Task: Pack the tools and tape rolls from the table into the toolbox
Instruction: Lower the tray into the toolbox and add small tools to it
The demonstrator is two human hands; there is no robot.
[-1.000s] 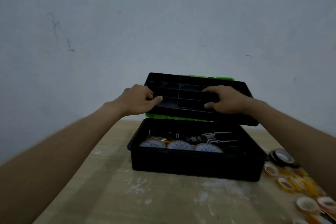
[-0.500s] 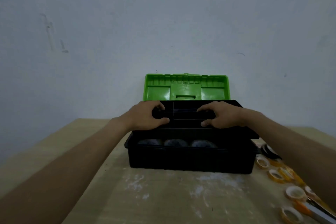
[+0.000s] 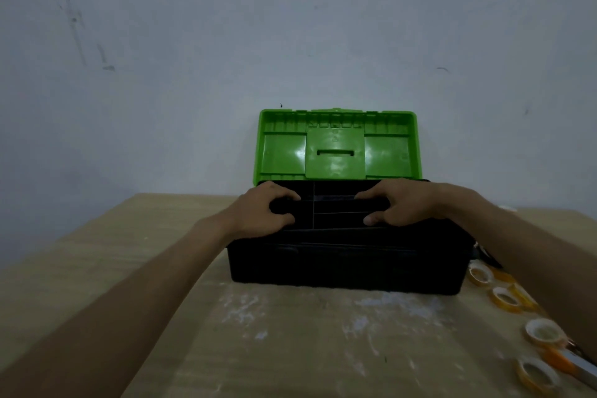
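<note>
A black toolbox [image 3: 342, 271] stands on the wooden table [image 3: 113, 268] with its green lid [image 3: 336, 145] upright at the back. A black divided tray [image 3: 336, 213] sits in the top of the box and hides what lies below. My left hand [image 3: 261, 213] grips the tray's handle bar on the left, and my right hand [image 3: 400, 207] grips it on the right. Several yellow tape rolls [image 3: 505, 299] and orange-handled scissors [image 3: 565, 365] lie on the table at the right.
A pale wall stands close behind the toolbox. A dark tape roll [image 3: 481, 255] peeks out beside the box's right end. White smears mark the table in front of the box.
Both hands have lowered the black tray from in front of the lid down into the box. It now covers the tape rolls and tools inside, and the green lid shows fully.
</note>
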